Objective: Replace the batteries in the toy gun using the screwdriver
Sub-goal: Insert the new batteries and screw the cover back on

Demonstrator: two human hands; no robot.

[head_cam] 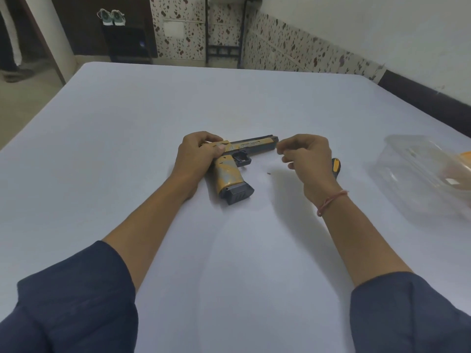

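A: While the left hand [201, 152] holds it, where does the gun [237, 159] lie?

B: On its side on the white sheet [153, 110], mid-scene. Its long axis runs left to right, with the muzzle to the right and the grip pointing near, towards the person. The left hand's fingers and thumb are wrapped round the rear of the slide, at the left end.

A: And the right hand [305, 159]?

B: Just beyond the muzzle, close to it but apart. Its fingers are curled, with thumb and forefinger drawn together as though pinching something tiny. Whether anything sits between them, I can't tell.

A: A screw, perhaps?

B: Possibly. A dark speck [268, 173] lies on the sheet between the grip and that hand, but it's too small to name.

A: The screwdriver [337, 166]?

B: Only its yellow-and-black handle shows, just right of the right hand and mostly hidden behind it. So the right hand is far nearer the tool, and the left is already on the gun.

A: What does the next move turn on?

B: My guess is that any work on the gun comes in from the right, along that axis, while the left hand steadies the rear. I can't see a battery cover.
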